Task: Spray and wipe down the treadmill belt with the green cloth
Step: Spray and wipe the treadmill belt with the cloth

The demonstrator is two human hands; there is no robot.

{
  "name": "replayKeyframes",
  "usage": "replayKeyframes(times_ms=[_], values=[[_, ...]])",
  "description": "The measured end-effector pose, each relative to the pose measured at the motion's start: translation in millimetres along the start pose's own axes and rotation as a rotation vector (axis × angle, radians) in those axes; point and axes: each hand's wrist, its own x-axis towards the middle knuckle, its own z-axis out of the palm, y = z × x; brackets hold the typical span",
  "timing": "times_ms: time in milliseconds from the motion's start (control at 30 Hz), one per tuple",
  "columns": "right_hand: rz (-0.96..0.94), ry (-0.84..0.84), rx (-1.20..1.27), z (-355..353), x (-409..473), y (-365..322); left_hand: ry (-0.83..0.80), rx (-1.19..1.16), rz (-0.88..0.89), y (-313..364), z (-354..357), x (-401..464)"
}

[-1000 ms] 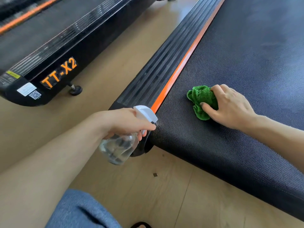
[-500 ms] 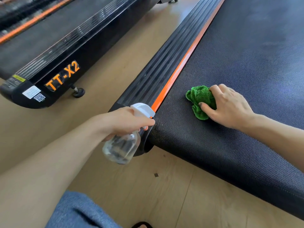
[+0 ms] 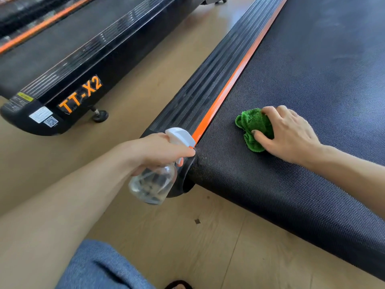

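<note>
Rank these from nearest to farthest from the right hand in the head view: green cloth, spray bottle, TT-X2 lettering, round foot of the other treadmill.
From the right hand:
1. Green cloth, under its fingers on the belt.
2. Spray bottle, to the left, at the belt's corner.
3. Round foot, on the floor farther left.
4. TT-X2 lettering, on the other treadmill, just beyond the foot.

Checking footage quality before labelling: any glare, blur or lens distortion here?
Head view: soft daylight; pale glare on the light wooden floor at top. Wide-angle bending curves the black treadmill belt and its orange edge strip. The crumpled green cloth is sharp; the clear plastic spray bottle looks slightly soft.
</note>
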Motion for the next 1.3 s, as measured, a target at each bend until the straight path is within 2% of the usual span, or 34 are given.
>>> replayKeyframes(times_ms=[200,333,533,733,867,900,933,1000,1067,1100,1300], values=[[-0.048,0.01,-0.046,5.5,18.5,-8.2,-0.035,-0.097,-0.02,0.7,-2.0,-0.1],[-0.007,0.019,0.046,11.7,29.9,-38.1,-0.004,-0.182,-0.036,-3.2,-8.9,4.3],[-0.201,0.019,0.177,31.6,7.7,-104.7,0.082,-0.303,-0.056,-11.3,-18.1,14.8],[-0.395,-0.145,0.334,15.6,-21.4,-103.4,0.07,-0.277,-0.069,-12.3,-19.0,20.4],[-0.531,-0.334,0.34,-7.8,-21.8,-95.5,0.081,-0.28,-0.08,-14.1,-18.3,20.4],[-0.561,-0.332,0.324,-11.3,-16.8,-88.7,0.082,-0.271,-0.079,-12.9,-17.4,20.6],[-0.546,-0.265,0.315,-11.9,-8.9,-82.6,0.079,-0.262,-0.078,-11.6,-17.6,20.5],[-0.322,-0.061,0.332,-6.1,11.7,-73.4,0.073,-0.253,-0.072,-10.3,-17.8,20.8],[-0.073,-0.008,0.317,10.6,25.5,-79.0,0.068,-0.241,-0.071,-8.8,-17.9,20.3],[-0.053,-0.018,0.279,21.3,25.3,-87.0,0.067,-0.237,-0.068,-8.3,-17.8,20.6],[-0.333,-0.105,0.286,18.5,-19.9,-110.6,0.06,-0.257,-0.075,-9.0,-18.7,20.9]])
